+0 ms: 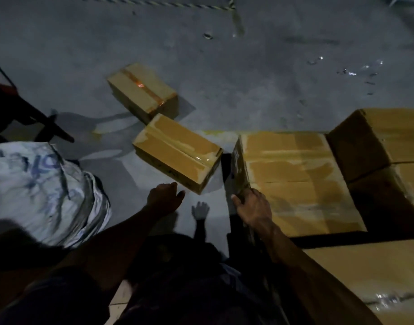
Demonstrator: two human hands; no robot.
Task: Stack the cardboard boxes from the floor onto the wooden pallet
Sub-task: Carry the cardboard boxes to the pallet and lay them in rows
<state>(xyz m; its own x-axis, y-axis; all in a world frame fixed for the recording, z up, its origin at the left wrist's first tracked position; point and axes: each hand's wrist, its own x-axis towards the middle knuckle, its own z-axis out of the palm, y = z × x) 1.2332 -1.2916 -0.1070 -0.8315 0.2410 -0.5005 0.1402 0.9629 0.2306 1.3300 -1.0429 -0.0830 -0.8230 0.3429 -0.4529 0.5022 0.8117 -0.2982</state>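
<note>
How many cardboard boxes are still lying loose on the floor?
2. The near box lies just beyond the left hand, beside the stacked boxes. The far box lies behind it on the concrete. Others may sit outside the view.
</note>
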